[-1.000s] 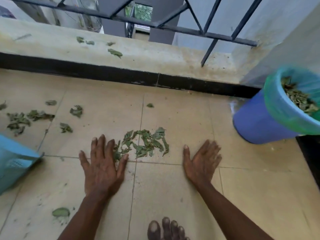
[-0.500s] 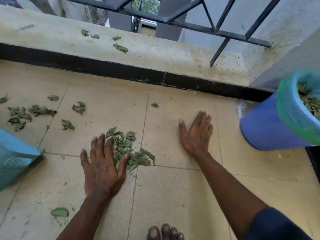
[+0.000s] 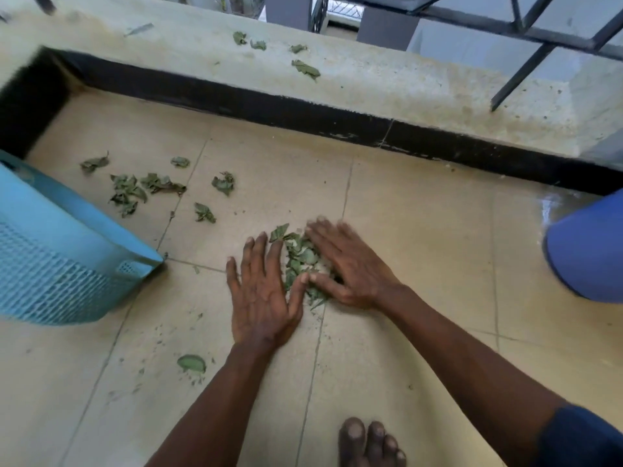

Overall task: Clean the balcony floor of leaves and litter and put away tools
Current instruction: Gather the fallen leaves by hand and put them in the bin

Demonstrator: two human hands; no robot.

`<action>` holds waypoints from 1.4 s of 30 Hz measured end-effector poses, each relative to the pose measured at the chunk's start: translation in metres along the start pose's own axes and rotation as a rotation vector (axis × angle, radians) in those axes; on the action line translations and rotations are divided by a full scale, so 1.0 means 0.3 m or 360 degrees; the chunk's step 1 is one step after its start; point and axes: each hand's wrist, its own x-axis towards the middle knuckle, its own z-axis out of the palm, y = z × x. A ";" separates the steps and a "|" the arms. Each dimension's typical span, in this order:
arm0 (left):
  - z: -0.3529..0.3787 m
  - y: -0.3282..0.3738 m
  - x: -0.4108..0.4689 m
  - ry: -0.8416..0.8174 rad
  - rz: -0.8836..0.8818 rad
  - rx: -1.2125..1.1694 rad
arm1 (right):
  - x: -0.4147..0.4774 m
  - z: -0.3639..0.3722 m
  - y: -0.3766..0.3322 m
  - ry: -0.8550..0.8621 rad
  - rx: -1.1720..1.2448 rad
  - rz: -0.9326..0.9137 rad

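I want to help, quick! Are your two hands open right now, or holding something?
Left hand: open, fingers straight, touching the leaf pile.
Right hand: open, fingers straight, pressing the leaf pile's other side.

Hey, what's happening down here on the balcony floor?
A person is gathering fallen leaves by hand. The left hand and right hand lie flat on the tiled floor, pressing a small leaf pile together between them. More loose leaves lie scattered to the left near a light blue basket, a few sit on the ledge, and a blue bin stands at the right.
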 end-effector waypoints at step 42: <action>-0.029 -0.007 0.109 0.0307 -0.0234 -0.0662 | -0.186 0.157 -0.289 0.0921 0.0417 0.0758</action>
